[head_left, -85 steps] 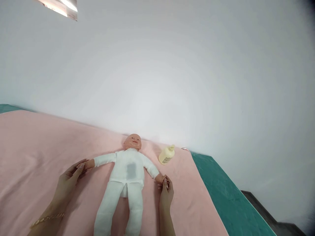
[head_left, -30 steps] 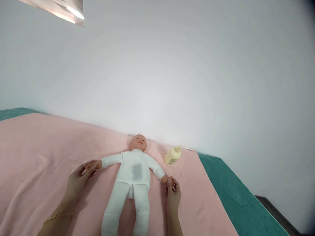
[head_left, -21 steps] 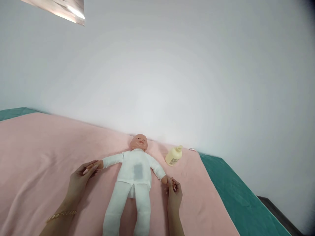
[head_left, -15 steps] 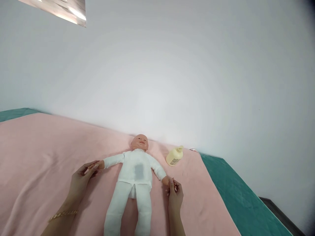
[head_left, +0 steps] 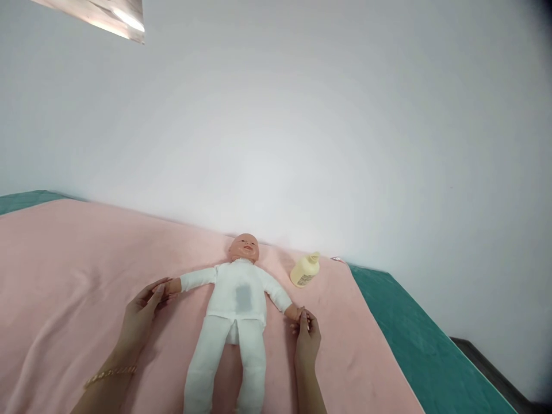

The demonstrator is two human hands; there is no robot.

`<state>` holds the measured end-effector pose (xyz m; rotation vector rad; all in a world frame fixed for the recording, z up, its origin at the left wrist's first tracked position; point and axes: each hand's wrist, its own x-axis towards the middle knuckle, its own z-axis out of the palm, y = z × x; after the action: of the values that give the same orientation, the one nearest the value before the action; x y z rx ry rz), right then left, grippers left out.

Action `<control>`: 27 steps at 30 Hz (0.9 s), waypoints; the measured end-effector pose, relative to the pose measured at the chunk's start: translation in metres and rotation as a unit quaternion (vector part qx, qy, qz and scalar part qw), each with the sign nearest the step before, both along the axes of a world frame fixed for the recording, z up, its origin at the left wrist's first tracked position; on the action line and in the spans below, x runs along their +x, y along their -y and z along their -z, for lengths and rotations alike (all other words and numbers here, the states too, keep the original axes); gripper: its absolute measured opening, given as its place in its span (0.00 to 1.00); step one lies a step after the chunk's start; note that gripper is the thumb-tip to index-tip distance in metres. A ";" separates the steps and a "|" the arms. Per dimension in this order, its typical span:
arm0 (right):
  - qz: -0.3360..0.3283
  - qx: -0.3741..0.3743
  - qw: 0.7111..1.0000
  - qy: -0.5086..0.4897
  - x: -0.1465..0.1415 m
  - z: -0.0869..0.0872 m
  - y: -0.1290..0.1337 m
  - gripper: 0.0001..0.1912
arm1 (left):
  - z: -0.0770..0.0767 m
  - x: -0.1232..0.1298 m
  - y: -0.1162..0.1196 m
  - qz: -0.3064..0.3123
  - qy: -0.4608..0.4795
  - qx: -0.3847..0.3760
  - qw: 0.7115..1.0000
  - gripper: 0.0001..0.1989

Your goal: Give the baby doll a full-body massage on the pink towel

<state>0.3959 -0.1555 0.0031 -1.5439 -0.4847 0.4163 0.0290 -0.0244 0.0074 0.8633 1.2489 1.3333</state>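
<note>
A baby doll (head_left: 238, 290) in a white top and white trousers lies face up on a pink blanket (head_left: 129, 241), its arms spread wide. A grey patch shows on its chest. My left hand (head_left: 143, 307) has its fingers closed on the doll's hand at the left. On the other side, my right hand (head_left: 307, 333) pinches the doll's other hand between thumb and fingers. A pale yellow bottle (head_left: 305, 270) stands on the blanket, beyond my right hand and beside the doll's shoulder.
Green fabric (head_left: 414, 328) shows under the blanket at the right, with more at the far left. Behind the doll rises a plain pale wall (head_left: 276, 126). A shiny picture or panel (head_left: 107, 14) hangs at the top left. Dark trim runs along the lower right.
The view has shifted very slightly. Both hands keep hold of the doll's hands, and its arm at the right is drawn slightly further outward.
</note>
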 end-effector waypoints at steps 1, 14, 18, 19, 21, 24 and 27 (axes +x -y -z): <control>-0.001 0.001 1.000 0.000 0.000 0.000 0.000 0.30 | -0.001 0.000 0.000 0.000 0.002 -0.001 1.000 0.32; 0.002 0.028 0.998 -0.048 -0.006 -0.012 0.001 0.32 | -0.011 -0.001 0.006 0.006 -0.055 0.001 0.998 0.30; 0.001 0.021 0.999 -0.042 -0.009 -0.014 0.001 0.34 | -0.012 0.001 0.008 -0.011 -0.069 0.019 0.997 0.28; 0.000 0.019 0.999 -0.040 -0.009 -0.013 0.001 0.35 | -0.011 0.002 0.008 -0.015 -0.069 0.025 0.997 0.28; -0.003 0.013 0.999 -0.038 -0.010 -0.012 0.000 0.35 | -0.009 0.003 0.007 -0.019 -0.066 0.033 0.997 0.28; -0.011 0.002 0.999 -0.037 -0.010 -0.010 -0.001 0.36 | -0.004 0.005 0.006 -0.023 -0.057 0.048 0.997 0.26; -0.016 -0.001 0.999 -0.032 -0.010 -0.009 -0.001 0.35 | -0.001 0.005 0.006 -0.024 -0.044 0.059 0.997 0.23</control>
<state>0.3855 -0.1546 0.0125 -1.5203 -0.4600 0.4905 0.0338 -0.0302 0.0089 0.9907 1.2756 1.4322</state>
